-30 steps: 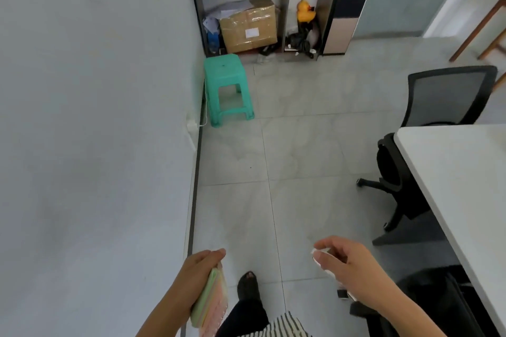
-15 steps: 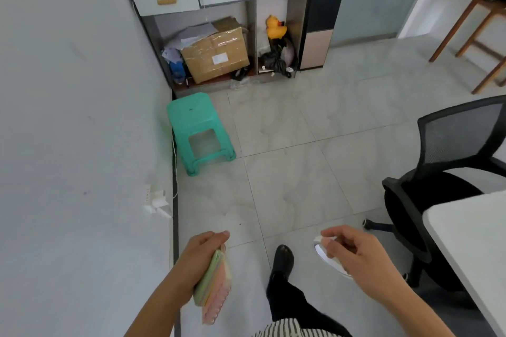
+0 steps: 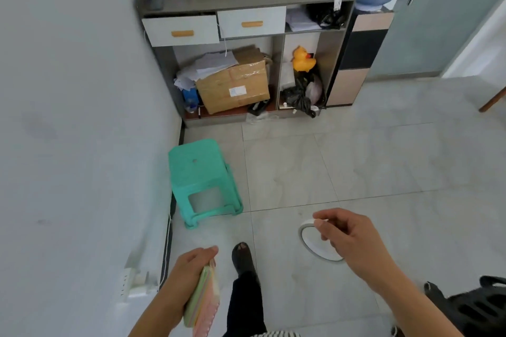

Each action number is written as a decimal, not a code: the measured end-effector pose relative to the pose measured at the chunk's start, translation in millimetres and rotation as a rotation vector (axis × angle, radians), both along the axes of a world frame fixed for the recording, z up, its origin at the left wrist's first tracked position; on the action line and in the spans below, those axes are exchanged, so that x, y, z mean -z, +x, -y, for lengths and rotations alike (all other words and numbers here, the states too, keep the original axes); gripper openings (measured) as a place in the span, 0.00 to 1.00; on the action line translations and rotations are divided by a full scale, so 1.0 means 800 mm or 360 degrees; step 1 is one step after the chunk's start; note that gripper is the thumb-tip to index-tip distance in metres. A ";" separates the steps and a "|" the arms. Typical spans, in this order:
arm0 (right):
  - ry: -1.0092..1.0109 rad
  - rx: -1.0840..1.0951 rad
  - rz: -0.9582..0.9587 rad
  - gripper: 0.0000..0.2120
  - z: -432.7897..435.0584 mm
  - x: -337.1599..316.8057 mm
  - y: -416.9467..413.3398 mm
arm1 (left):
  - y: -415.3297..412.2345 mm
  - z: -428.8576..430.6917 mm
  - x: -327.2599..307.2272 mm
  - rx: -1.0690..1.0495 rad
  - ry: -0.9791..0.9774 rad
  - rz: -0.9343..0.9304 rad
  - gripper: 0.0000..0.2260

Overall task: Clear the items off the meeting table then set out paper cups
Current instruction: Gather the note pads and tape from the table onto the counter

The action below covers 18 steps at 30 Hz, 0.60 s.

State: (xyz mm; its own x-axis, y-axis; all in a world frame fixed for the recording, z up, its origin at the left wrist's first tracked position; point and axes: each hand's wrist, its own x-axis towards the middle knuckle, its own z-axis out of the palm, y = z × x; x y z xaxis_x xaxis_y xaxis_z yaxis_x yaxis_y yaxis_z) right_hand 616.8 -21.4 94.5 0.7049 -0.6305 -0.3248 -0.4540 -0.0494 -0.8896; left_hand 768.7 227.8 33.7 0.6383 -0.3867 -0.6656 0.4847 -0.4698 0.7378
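Head view, looking down: the left hand [image 3: 189, 268] has its grip closed around a thick pad of pastel green, yellow and pink paper sheets [image 3: 202, 301], held edge-up at the person's side; the right hand [image 3: 347, 235] pinches a thin white ring of adhesive tape [image 3: 315, 243] between thumb and fingertips, the ring hanging free below the fingers; both cleared items are thus in the hands and off the bench, which is out of view; no paper cups can be identified for certain.

Risks, as I judge them: the tape ring is held by a light pinch only, so a swing of the arm could let it slip and roll across the pale tiled floor [image 3: 356, 159]; the pad's loose sheets could fan out if the grip slackens.

Room to move: the floor ahead lies open toward the grey shelf cabinet with two white drawers [image 3: 246, 22]; a teal plastic stool [image 3: 200, 178] stands near the left wall [image 3: 68, 117], just ahead of the leading foot, and could trip it; a black office chair [image 3: 476, 304] crowds the lower right.
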 end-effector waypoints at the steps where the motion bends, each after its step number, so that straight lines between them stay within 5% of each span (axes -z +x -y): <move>1: -0.0009 0.0011 -0.0011 0.04 0.017 0.005 0.026 | 0.028 0.018 0.008 0.0005 -0.0012 -0.0010 0.14; 18: 0.0012 0.0400 -0.0054 0.04 0.302 -0.002 0.402 | 0.505 0.387 -0.029 0.0348 -0.0093 0.0156 0.11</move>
